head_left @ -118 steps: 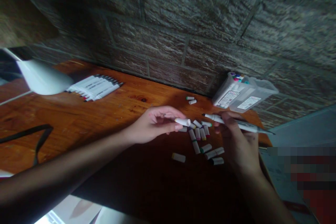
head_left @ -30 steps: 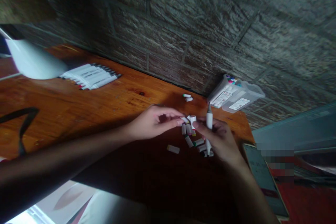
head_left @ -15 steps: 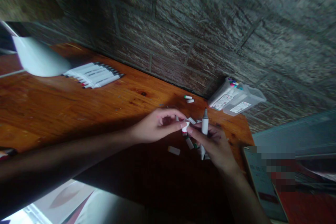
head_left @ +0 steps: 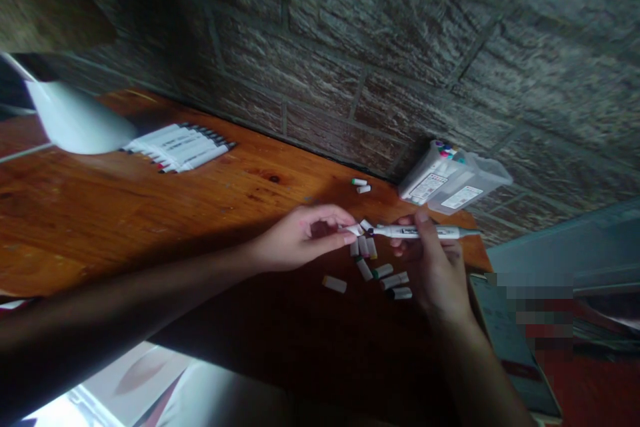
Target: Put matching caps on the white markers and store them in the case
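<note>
My left hand is closed, pinching a small white marker cap between thumb and fingertips. In my right hand, a white marker lies nearly level between thumb and fingers, one tip pointing left at the cap. Whether that tip touches the cap I cannot tell. Below both hands, several loose marker caps are scattered on the wooden table, among them a green-ended cap, a black-ended cap and a yellow-ended cap. Two more caps rest farther back near the wall.
A row of uncapped-looking white markers lies side by side at the left, beside a white lamp base. Clear plastic cases stand at the table's back right corner, one holding markers. A stone-block wall rises behind the table.
The marker in my right hand has turned from upright to nearly level, its tip now toward the left hand's cap. My right hand has drawn slightly right, uncovering more loose caps.
</note>
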`<state>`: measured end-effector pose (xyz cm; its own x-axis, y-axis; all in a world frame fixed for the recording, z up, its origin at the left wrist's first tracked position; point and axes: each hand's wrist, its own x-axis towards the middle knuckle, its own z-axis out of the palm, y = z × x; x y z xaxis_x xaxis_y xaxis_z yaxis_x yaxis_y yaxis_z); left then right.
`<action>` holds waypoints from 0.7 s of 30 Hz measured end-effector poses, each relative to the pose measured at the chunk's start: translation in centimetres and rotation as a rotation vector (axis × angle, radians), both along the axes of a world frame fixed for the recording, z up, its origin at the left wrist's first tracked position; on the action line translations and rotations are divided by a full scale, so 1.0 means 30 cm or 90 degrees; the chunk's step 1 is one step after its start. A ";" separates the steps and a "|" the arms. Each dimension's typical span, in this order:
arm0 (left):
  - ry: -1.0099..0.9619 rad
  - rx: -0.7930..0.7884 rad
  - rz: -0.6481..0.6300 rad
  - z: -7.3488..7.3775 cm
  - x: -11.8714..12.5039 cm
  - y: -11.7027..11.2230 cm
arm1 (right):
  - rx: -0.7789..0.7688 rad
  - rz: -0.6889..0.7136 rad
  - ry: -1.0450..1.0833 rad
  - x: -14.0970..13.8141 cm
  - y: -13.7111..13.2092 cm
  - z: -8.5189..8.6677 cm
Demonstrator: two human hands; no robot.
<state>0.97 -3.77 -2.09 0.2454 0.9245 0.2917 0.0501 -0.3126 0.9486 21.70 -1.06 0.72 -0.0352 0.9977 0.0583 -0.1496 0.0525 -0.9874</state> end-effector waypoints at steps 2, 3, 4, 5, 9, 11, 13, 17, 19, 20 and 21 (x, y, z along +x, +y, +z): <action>0.015 0.002 -0.001 -0.001 -0.004 0.001 | 0.010 0.039 -0.032 0.002 -0.003 -0.010; 0.023 0.008 -0.004 -0.001 -0.007 0.002 | 0.016 0.062 -0.048 0.002 -0.005 -0.015; 0.029 0.018 -0.006 0.000 -0.010 0.002 | 0.020 0.084 -0.062 0.002 -0.008 -0.021; 0.034 0.033 -0.005 0.001 -0.013 0.002 | 0.021 0.105 -0.075 0.002 -0.011 -0.026; 0.072 0.143 0.018 0.006 -0.018 0.002 | 0.006 0.141 -0.124 -0.003 -0.025 -0.040; 0.112 0.205 0.018 0.011 -0.010 -0.001 | 0.010 0.129 -0.145 -0.006 -0.027 -0.041; 0.144 0.260 0.009 0.020 0.004 -0.008 | 0.015 0.095 -0.147 -0.008 -0.027 -0.038; 0.176 0.339 0.039 0.046 0.033 -0.025 | -0.027 0.087 -0.127 -0.008 -0.024 -0.032; 0.189 0.342 0.050 0.059 0.037 -0.030 | -0.044 0.122 -0.103 -0.006 -0.023 -0.036; 0.193 0.329 0.047 0.066 0.035 -0.030 | -0.044 0.131 -0.088 -0.006 -0.022 -0.042; 0.188 0.309 0.038 0.072 0.033 -0.028 | -0.042 0.134 -0.070 -0.008 -0.020 -0.049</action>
<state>1.95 -4.62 0.09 0.3320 0.7168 0.6132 0.3227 -0.6971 0.6402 21.46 -1.66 -0.74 -0.2451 0.9692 -0.0224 -0.0424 -0.0338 -0.9985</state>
